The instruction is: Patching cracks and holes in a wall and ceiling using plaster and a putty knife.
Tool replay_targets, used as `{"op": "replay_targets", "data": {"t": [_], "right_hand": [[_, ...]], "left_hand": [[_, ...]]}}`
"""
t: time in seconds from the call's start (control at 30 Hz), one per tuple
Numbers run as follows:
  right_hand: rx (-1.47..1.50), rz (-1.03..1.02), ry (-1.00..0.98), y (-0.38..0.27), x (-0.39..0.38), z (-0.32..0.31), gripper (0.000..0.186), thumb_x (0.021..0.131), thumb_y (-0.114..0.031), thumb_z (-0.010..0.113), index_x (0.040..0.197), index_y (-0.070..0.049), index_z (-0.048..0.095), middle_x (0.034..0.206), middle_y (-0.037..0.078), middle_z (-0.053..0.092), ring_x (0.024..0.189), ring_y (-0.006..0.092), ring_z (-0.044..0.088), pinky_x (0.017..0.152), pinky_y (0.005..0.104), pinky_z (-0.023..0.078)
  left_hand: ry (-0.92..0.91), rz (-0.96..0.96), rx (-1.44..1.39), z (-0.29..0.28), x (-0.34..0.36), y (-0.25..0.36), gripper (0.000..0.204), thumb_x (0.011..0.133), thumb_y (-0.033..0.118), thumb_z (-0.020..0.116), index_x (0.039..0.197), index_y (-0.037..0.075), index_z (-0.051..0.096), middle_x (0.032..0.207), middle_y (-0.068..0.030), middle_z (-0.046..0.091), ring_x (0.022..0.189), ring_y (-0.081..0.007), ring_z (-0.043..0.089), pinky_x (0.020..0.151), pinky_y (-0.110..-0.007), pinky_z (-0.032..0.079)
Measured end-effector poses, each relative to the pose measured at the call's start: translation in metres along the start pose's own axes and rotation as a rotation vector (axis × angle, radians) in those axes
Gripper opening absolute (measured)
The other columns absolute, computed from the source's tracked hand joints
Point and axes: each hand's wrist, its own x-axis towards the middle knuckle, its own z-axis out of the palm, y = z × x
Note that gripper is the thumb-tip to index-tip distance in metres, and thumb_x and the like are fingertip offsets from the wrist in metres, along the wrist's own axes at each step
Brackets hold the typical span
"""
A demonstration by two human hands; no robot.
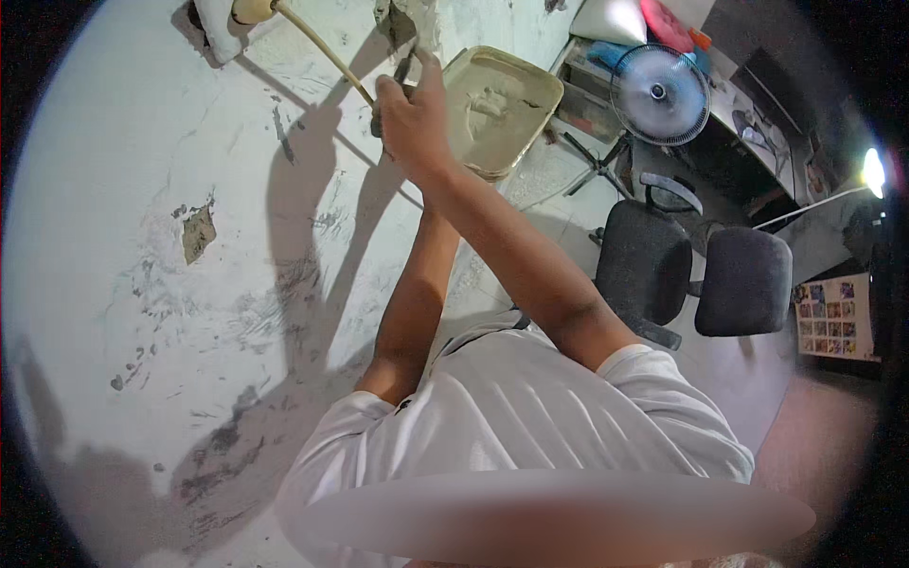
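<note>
My right hand (415, 121) reaches up beside the stained white wall (218, 312), closed around a dark-handled tool (405, 70). The handle shows between thumb and index finger; its working end is hard to make out. A thin pale rod (327, 50) slants down to the hand from a round tan end (254, 9); whether the hand grips it, I cannot tell. My left forearm (417, 293) passes behind the right wrist, which hides the left hand. Just right of the hands is a shallow rectangular tub (544, 104) with greyish wet paste (492, 106) inside.
A chipped patch (198, 235) marks the wall at left. To the right stand a pedestal fan (659, 93), a dark office chair (646, 256) and a desk (757, 156). A bright lamp (873, 173) shines at far right. Bags (611, 21) lie on boxes behind the fan.
</note>
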Motion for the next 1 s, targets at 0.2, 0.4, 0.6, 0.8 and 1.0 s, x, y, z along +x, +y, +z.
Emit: {"op": "replay_targets", "data": {"t": [0.2, 0.4, 0.6, 0.8, 1.0], "right_hand": [[-0.076, -0.093, 0.112, 0.023, 0.009, 0.025, 0.04, 0.089, -0.017, 0.055, 0.118, 0.003, 0.036, 0.071, 0.016, 0.058, 0.053, 0.0221, 0.056, 0.045, 0.033, 0.043], [-0.059, 0.193, -0.096, 0.003, -0.008, 0.033, 0.039, 0.091, -0.019, 0.054, 0.113, 0.006, 0.034, 0.082, 0.031, 0.061, 0.071, 0.0427, 0.063, 0.065, 0.0494, 0.049], [-0.043, 0.191, -0.203, -0.01, -0.027, 0.029, 0.041, 0.091, -0.017, 0.055, 0.115, 0.005, 0.029, 0.087, 0.037, 0.06, 0.084, 0.0508, 0.063, 0.074, 0.0504, 0.048], [-0.013, 0.166, -0.253, -0.016, -0.063, 0.013, 0.037, 0.091, -0.012, 0.055, 0.117, 0.001, 0.032, 0.08, 0.026, 0.06, 0.075, 0.0365, 0.064, 0.064, 0.0422, 0.048], [0.015, 0.094, -0.265, -0.016, -0.085, -0.06, 0.038, 0.092, -0.01, 0.056, 0.126, -0.004, 0.039, 0.086, 0.008, 0.058, 0.076, 0.0125, 0.056, 0.067, 0.0281, 0.046]], "left_hand": [[0.067, -0.004, 0.038, -0.009, -0.007, -0.005, 0.048, 0.074, 0.02, 0.06, 0.119, 0.008, 0.051, 0.121, -0.0114, 0.055, 0.111, -0.027, 0.052, 0.096, -0.042, 0.043], [0.14, 0.028, 0.051, -0.024, -0.011, -0.004, 0.044, 0.075, 0.023, 0.06, 0.116, 0.008, 0.052, 0.119, -0.0111, 0.056, 0.108, -0.0253, 0.053, 0.092, -0.039, 0.044], [-0.153, 0.424, 0.667, -0.017, -0.021, -0.004, 0.031, 0.086, 0.036, 0.061, 0.098, 0.009, 0.055, 0.106, -0.0086, 0.059, 0.103, -0.0226, 0.054, 0.091, -0.038, 0.045], [-0.042, -0.018, 0.149, -0.016, -0.013, 0.004, 0.036, 0.078, 0.022, 0.058, 0.111, 0.009, 0.057, 0.117, -0.0071, 0.058, 0.111, -0.0255, 0.055, 0.098, -0.044, 0.045], [0.031, 0.08, 0.036, -0.035, 0.002, -0.001, 0.046, 0.078, 0.022, 0.059, 0.122, 0.007, 0.055, 0.118, -0.0085, 0.058, 0.11, -0.0267, 0.056, 0.096, -0.045, 0.046]]}}
